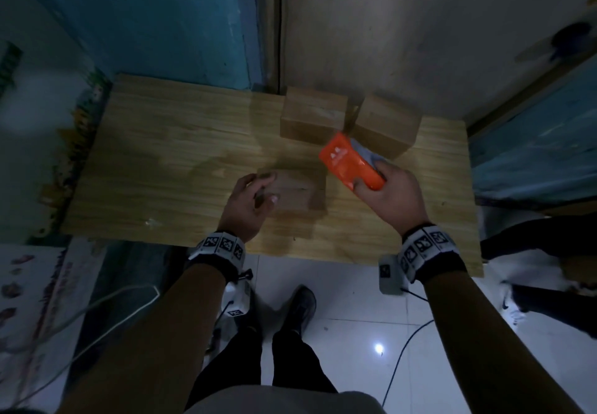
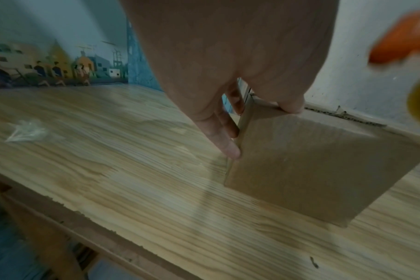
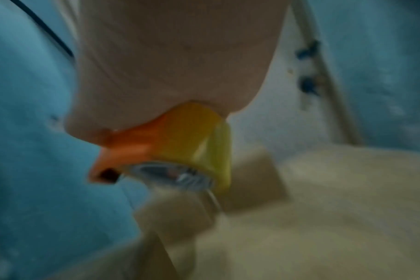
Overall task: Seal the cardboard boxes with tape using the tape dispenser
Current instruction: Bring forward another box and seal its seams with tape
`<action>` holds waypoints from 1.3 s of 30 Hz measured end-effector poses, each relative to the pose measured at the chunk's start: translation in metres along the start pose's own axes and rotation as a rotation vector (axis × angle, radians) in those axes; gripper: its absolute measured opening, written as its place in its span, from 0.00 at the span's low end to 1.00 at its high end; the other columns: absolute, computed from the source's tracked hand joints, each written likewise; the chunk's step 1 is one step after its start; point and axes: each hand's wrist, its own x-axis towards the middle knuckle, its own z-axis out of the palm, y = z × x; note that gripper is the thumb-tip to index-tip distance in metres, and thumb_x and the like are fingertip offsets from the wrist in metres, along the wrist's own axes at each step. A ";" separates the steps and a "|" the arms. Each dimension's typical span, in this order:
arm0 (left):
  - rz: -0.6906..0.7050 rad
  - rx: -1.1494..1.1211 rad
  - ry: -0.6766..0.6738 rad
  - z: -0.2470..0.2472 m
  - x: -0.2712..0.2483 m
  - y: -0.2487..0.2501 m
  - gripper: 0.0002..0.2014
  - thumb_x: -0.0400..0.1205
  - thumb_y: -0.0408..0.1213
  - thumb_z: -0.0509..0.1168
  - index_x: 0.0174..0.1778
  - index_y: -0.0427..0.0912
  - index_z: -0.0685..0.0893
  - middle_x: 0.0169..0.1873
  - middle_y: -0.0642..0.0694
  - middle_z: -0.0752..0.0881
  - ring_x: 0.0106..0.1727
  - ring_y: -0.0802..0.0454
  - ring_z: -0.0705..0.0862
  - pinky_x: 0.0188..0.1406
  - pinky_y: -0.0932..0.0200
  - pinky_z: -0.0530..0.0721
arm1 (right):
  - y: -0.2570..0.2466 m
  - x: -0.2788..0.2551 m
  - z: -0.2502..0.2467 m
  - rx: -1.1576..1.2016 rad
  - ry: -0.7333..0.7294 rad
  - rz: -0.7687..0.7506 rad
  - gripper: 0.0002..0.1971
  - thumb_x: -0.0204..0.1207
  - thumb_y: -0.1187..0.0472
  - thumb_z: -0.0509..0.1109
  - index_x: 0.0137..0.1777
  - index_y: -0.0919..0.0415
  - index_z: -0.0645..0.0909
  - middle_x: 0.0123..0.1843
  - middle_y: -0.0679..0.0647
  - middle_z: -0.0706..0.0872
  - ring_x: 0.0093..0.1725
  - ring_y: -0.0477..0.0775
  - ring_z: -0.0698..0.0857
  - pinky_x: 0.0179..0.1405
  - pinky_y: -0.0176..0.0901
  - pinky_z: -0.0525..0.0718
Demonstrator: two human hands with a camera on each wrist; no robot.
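The left hand's fingers [image 2: 228,145] lay down the left side of the near cardboard box [image 2: 312,166] with the thumb hooked over its top edge, so the left hand [image 1: 250,203] gripped the box where it stood on the tabletop [image 1: 168,155]. The fingers on the box's far side were mostly hidden behind the cardboard. The right hand [image 1: 391,192] was curled round the handle end of the orange tape dispenser [image 1: 350,161], held in the air above the tabletop, to the right of the gripped box. Its fingers were covered by the palm in the right wrist view, which was badly blurred — only the dispenser's orange body, a yellowish roll of tape [image 3: 204,140] and a shiny metal part [image 3: 173,176] could be made out.

Two more cardboard boxes stood at the back of the tabletop near the wall: the left rear box [image 1: 311,116] and the right rear box [image 1: 386,126], just beside each other with a narrow gap between them. The dispenser's tip overlapped that gap in the head view — how high above them it was could not be told. A crumpled scrap of clear tape [image 2: 24,130] lay on the tabletop well left of the gripped box.
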 end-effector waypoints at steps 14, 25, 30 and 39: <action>-0.105 -0.222 0.048 0.005 0.001 -0.001 0.12 0.80 0.37 0.73 0.59 0.45 0.86 0.58 0.45 0.84 0.54 0.50 0.84 0.56 0.50 0.84 | -0.071 0.050 0.022 0.131 -0.638 -0.031 0.30 0.74 0.34 0.72 0.42 0.66 0.90 0.34 0.59 0.91 0.30 0.53 0.89 0.33 0.43 0.84; -0.440 -0.634 0.060 0.002 0.002 0.013 0.09 0.86 0.33 0.61 0.49 0.49 0.86 0.52 0.44 0.86 0.54 0.50 0.83 0.56 0.48 0.81 | -0.085 0.069 0.032 0.106 -0.653 -0.034 0.30 0.76 0.35 0.72 0.44 0.67 0.90 0.38 0.61 0.92 0.31 0.51 0.88 0.28 0.36 0.80; -0.676 -0.904 0.121 -0.013 0.010 0.014 0.18 0.88 0.48 0.49 0.61 0.48 0.82 0.61 0.48 0.86 0.67 0.51 0.80 0.63 0.44 0.76 | -0.091 0.075 0.036 0.093 -0.655 -0.035 0.31 0.75 0.33 0.71 0.45 0.67 0.90 0.33 0.56 0.89 0.28 0.46 0.85 0.30 0.36 0.78; -0.654 -0.833 0.125 -0.020 0.021 0.017 0.13 0.87 0.50 0.59 0.51 0.51 0.88 0.53 0.50 0.90 0.60 0.52 0.84 0.62 0.47 0.79 | -0.094 0.078 0.038 0.070 -0.684 -0.037 0.26 0.77 0.35 0.71 0.34 0.60 0.84 0.27 0.52 0.85 0.21 0.42 0.81 0.19 0.28 0.72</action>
